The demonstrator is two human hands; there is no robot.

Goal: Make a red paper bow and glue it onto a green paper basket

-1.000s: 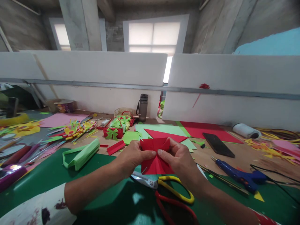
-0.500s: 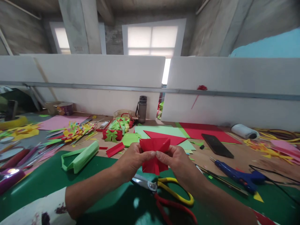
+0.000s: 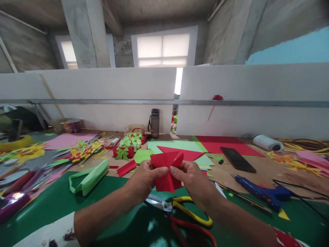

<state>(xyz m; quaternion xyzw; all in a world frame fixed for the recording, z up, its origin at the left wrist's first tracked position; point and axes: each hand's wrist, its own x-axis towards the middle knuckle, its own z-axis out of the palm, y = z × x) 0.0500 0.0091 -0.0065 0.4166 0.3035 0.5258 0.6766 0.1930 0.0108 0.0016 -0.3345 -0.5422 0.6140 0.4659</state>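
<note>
A folded red paper piece (image 3: 166, 171) is held up above the green mat (image 3: 51, 202) in both hands. My left hand (image 3: 144, 178) pinches its left side, thumb on top. Its right side is pinched the same way by my right hand (image 3: 190, 178), and the two thumbs nearly meet at the middle crease. The paper fans out above the thumbs and narrows below them. Directly under my hands lie scissors with yellow handles (image 3: 185, 209) and a second pair with red handles (image 3: 195, 228).
A blue glue gun (image 3: 259, 190) with its cable lies to the right, a black phone (image 3: 236, 157) behind it. Green folded strips (image 3: 89, 173), red and green paper sheets (image 3: 180, 147), a small red basket (image 3: 123, 151) and a grey bottle (image 3: 154, 122) stand beyond. White partition boards (image 3: 102, 99) close the back.
The red paper has been squeezed narrower between my thumbs, its lower part folding together. Both hands stayed in place; the view tilted slightly.
</note>
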